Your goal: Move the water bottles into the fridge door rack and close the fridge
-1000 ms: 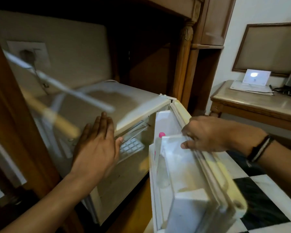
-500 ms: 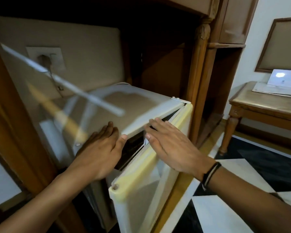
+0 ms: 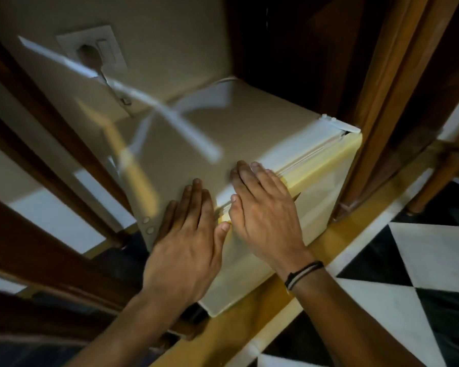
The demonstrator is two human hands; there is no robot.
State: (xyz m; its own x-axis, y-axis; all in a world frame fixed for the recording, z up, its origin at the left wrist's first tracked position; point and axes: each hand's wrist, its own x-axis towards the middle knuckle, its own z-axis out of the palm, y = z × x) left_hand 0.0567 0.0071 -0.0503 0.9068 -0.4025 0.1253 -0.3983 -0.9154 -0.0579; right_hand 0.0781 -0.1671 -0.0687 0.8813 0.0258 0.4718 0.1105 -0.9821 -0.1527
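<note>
A small cream fridge (image 3: 249,123) sits inside a dark wooden cabinet. Its yellowed door (image 3: 326,186) lies flush against the body, with only a thin seam showing. My left hand (image 3: 188,239) rests flat on the fridge's left front corner, fingers spread. My right hand (image 3: 263,210) lies flat across the top edge of the door, palm down, with a black band on the wrist. Neither hand holds anything. The water bottles are hidden behind the door.
A wall socket (image 3: 96,53) with a plug and cord sits behind the fridge. Wooden cabinet posts (image 3: 376,107) stand close on the right, a glass-panelled door (image 3: 51,207) on the left. A black-and-white checkered floor (image 3: 421,274) spreads at the lower right.
The fridge door swung from wide open to shut against the body. My right hand moved with it from the door's inner edge onto its top. The bottle in the door rack is no longer visible.
</note>
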